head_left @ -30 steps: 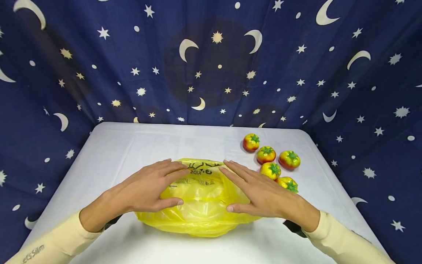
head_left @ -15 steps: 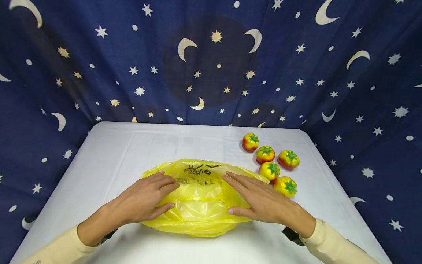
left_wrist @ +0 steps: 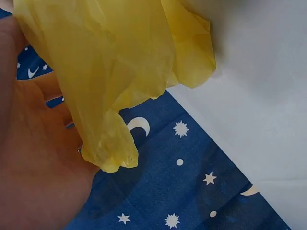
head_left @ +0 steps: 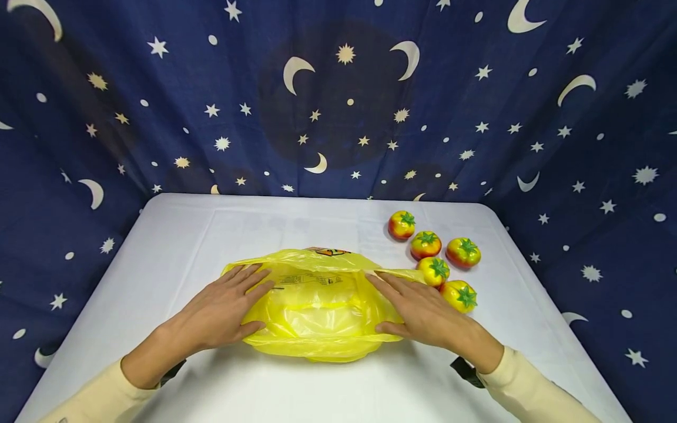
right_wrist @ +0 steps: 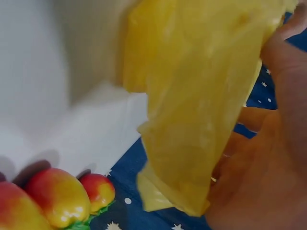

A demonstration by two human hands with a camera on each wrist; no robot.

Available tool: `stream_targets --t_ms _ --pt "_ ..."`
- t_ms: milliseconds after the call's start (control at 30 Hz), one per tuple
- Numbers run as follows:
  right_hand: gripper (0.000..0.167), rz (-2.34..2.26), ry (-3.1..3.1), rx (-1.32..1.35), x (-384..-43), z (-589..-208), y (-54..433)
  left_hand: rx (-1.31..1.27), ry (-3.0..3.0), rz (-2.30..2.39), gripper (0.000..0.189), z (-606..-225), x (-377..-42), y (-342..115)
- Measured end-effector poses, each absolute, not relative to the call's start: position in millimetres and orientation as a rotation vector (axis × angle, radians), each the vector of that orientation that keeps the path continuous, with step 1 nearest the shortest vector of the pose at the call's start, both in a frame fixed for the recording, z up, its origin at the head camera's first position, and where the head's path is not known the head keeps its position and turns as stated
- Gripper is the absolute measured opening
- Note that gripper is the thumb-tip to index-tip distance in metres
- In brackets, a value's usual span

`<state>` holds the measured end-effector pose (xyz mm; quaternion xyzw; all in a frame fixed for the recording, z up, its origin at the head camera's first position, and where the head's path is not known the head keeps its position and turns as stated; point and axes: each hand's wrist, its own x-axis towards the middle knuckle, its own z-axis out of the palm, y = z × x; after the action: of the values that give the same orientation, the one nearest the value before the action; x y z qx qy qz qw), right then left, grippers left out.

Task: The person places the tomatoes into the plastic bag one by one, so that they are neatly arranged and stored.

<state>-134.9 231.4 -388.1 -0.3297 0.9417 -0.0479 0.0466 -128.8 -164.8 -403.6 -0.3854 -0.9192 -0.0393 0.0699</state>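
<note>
A thin yellow plastic bag sits near the middle of the table, its mouth gaping upward between my two hands. My left hand lies at the bag's left side with fingers extended and thumb at the near rim. On the opposite side, my right hand reaches over the rim, fingers likewise straight. In the left wrist view, yellow film hides most of the left fingers. Similar film covers much of the right fingers in the right wrist view. Black print shows on the bag's inner far wall.
Several red-and-yellow toy tomatoes with green leafy tops, one the nearest tomato, lie right of the bag, close to my right hand. A white cloth covers the table. A dark blue curtain with moons and stars surrounds its back and sides.
My hands have moved apart and slightly lower, from above the bag to its sides. The bag's mouth gapes wider, and its far edge has tipped outward. The toy tomatoes stay in place.
</note>
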Motion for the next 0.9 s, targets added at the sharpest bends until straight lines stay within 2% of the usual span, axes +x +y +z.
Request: stream_targets --t_ms 200,333,900 --pt "0.12 -0.189 2.8 -0.92 -138 -378 230 -1.165 -2.831 -0.22 0.095 -401 -128 -164" --pt "0.13 -0.179 2.793 -0.894 -140 -368 230 -1.141 -2.882 -0.31 0.105 -398 -130 -164" --pt "0.132 -0.199 2.744 -0.832 -150 -379 232 -1.176 -2.944 -0.488 0.12 -412 -146 -162"
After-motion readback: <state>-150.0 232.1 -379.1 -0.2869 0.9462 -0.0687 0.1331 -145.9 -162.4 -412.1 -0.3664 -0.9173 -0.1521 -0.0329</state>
